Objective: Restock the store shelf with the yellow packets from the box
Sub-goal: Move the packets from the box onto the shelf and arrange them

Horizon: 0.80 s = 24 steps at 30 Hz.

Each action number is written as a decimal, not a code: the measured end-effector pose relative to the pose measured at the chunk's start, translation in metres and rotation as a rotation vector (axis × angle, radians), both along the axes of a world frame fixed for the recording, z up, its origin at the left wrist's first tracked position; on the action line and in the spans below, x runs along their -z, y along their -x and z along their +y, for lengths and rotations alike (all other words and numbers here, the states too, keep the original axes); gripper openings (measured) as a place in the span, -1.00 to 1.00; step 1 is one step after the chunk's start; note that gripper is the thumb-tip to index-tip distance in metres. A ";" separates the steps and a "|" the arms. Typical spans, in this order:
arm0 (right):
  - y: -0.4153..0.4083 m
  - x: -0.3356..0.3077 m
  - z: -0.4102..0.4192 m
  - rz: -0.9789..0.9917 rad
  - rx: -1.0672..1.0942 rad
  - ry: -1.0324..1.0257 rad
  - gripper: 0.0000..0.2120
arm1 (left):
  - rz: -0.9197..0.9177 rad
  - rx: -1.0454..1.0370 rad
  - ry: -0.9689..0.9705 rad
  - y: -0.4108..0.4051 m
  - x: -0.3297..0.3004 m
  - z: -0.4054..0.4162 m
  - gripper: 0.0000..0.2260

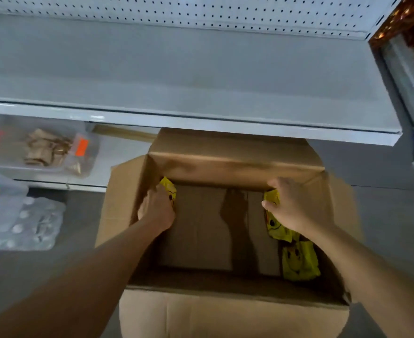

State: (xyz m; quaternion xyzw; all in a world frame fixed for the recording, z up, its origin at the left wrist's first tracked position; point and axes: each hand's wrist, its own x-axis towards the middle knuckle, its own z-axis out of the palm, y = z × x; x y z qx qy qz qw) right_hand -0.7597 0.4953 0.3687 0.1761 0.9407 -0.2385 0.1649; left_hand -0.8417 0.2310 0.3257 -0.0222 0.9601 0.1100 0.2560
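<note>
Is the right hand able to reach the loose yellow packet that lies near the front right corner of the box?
Probably yes. That yellow packet lies uncovered inside the open box, just below the right hand. However, this hand already grips another packet, so it may need to release or stack.

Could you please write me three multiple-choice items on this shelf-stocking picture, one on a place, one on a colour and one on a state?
1. Where is the cardboard box?
A. on the grey shelf
B. on the floor before the grey shelf
C. on a trolley

2. What colour are the labels on the clear bags at the left?
A. orange
B. blue
C. green

3. What is the left hand doing?
A. hanging idle outside the box
B. pressing flat on the shelf
C. gripping a yellow packet inside the box

Answers: 1 B, the box stands below the shelf edge; 2 A, orange patches show on the bags; 3 C, its fingers curl round the packet at the box's left wall.
</note>
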 end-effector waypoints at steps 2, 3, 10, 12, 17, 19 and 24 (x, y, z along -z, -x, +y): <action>-0.004 0.025 0.007 -0.058 0.007 -0.010 -0.52 | -0.032 -0.059 0.004 0.001 0.025 0.001 -0.60; -0.005 0.037 0.010 -0.085 0.014 -0.011 -0.52 | -0.047 -0.081 0.007 0.002 0.038 0.002 -0.58; -0.027 0.090 0.019 -0.149 0.116 -0.026 -0.47 | 0.028 -0.248 -0.025 0.006 0.104 0.011 -0.33; -0.035 0.100 0.020 -0.144 0.168 -0.025 -0.45 | 0.059 -0.256 0.020 0.007 0.115 0.015 -0.32; -0.050 0.121 0.026 -0.090 0.267 -0.086 -0.40 | 0.165 -0.154 0.131 0.016 0.139 0.023 -0.51; -0.051 0.128 0.028 -0.081 0.296 -0.071 -0.39 | 0.180 -0.139 0.104 0.021 0.147 0.023 -0.60; -0.047 0.148 0.030 -0.099 0.372 -0.044 -0.34 | 0.217 -0.099 -0.017 0.027 0.152 0.018 -0.66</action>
